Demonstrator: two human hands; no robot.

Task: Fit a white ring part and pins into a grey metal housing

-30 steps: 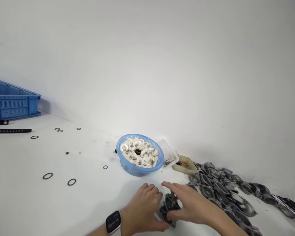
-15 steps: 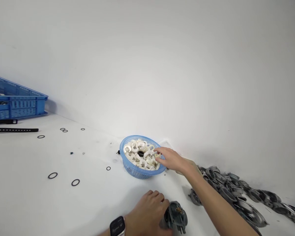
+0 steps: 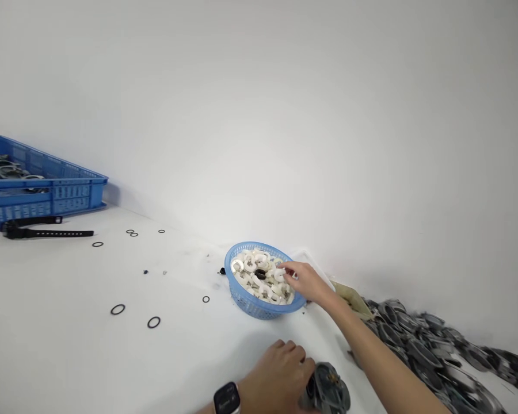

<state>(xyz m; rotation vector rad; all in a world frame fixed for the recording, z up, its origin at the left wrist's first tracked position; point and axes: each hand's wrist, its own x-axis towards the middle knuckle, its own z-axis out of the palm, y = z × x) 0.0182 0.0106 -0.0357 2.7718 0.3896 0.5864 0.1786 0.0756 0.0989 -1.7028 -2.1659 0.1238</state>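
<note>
Gripped a grey metal part [image 3: 328, 394] in left hand [image 3: 276, 376], dipped right hand [image 3: 306, 280] into blue basket [image 3: 259, 305], fingers loosely curled over white rings [image 3: 254, 276], none lifted yet.

Setting: small-parts assembly workshop, bench work. Plain white surface [image 3: 69, 356] set against a bare white wall [image 3: 285, 115]. Parts held in bulk: a heap of grey castings [image 3: 435, 356] along the right edge, a blue basket [image 3: 259, 305] of white rings [image 3: 259, 279] near the back edge, and a blue crate [image 3: 43, 192] holding more metal parts at the far left corner. Loose black O-rings [image 3: 153, 322] lie scattered over the left half of the surface. A black strap [image 3: 47, 233] lies just in front of the crate. Many identical pieces, sorted by kind in open bins.
</note>
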